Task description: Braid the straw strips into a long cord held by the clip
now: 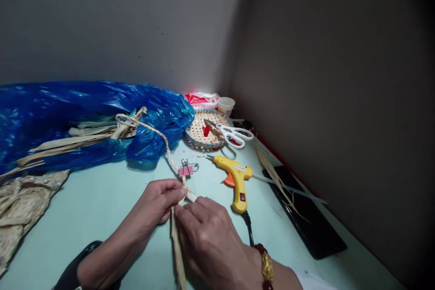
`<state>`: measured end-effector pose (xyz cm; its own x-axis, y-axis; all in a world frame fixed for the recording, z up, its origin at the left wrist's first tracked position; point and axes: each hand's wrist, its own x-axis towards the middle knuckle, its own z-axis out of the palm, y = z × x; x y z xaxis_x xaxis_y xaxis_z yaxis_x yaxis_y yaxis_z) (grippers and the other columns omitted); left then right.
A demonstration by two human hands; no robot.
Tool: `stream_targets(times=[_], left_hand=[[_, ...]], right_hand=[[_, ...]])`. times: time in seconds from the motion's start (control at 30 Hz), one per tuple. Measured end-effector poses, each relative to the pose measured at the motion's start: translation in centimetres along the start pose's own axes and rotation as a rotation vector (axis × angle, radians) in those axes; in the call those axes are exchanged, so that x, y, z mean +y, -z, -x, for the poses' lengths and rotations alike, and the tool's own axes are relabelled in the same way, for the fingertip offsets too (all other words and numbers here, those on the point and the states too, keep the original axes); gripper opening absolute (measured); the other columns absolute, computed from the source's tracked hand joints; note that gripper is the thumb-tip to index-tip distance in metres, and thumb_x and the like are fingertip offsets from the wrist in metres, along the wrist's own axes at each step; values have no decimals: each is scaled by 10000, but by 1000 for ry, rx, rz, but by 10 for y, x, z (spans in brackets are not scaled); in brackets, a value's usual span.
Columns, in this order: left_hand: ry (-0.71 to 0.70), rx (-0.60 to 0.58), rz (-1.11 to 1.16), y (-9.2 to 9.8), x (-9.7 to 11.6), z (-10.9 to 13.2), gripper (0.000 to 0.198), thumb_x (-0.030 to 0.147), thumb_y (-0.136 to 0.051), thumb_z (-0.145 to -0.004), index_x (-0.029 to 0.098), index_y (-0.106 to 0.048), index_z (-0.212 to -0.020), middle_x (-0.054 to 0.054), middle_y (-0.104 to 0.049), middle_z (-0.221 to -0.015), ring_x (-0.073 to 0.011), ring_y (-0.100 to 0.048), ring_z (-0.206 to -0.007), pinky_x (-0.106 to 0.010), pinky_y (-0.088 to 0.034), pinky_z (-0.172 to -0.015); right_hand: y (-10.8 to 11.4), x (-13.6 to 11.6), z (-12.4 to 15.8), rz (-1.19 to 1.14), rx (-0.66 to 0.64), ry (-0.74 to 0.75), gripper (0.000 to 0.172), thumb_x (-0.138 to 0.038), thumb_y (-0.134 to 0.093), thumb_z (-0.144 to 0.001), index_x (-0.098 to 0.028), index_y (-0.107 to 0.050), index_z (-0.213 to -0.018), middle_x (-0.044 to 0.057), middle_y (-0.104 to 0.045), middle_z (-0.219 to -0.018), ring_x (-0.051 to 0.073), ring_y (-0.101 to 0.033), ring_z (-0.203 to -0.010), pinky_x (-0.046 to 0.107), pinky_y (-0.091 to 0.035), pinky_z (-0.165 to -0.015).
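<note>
My left hand (165,197) pinches a braid of pale dried husk strips (157,132) just below a pink binder clip (186,171). The braid runs up from the clip onto a blue plastic bag at the back left. Close beside it, my right hand (207,229) has its fingers closed on the loose husk strips at the braid's working end. One long flat strip (177,249) hangs down between my hands toward the table's front edge. My fingertips partly hide where the strips cross.
The blue plastic bag (84,99) holds more husk strips. A woven piece (23,208) lies at left. Behind are a round basket (197,140), white-handled scissors (234,135), a paper cup (226,105) and a red-white packet (202,99). A yellow glue gun (240,186) and black tablet-like slab (312,226) lie right.
</note>
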<state>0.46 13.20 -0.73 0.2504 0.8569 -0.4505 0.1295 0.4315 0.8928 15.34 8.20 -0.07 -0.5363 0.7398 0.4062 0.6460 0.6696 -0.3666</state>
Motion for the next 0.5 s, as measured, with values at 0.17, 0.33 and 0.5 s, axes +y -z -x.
stream_targets(times=[0.17,0.33,0.5], left_hand=[[-4,-35,5,4,2,-1,227,359,-644,-749,149,-558,-756,110,-356,-512,-28,-160,-416,-197,-83,-398],[-11,-60,-46,3,7,1,222,346,-671,-708,176,-528,-712,124,-288,-509,-44,-150,-430,-205,-87,-411],[-152,5,-319,0,6,2,201,350,-579,-749,159,-584,-688,74,-400,-544,-85,-305,-492,-218,-226,-476]], right_hand=[[21,18,-11,-255,27,-276,211,-226,-454,-942,-164,-651,-986,56,-679,-856,167,-589,-765,280,-421,-715],[16,34,-22,-331,-133,-411,193,-301,-511,-930,-170,-650,-950,28,-658,-738,150,-554,-681,249,-367,-613],[12,38,-24,-384,-138,-386,206,-137,-506,-887,-171,-656,-750,-13,-661,-672,102,-538,-625,223,-340,-607]])
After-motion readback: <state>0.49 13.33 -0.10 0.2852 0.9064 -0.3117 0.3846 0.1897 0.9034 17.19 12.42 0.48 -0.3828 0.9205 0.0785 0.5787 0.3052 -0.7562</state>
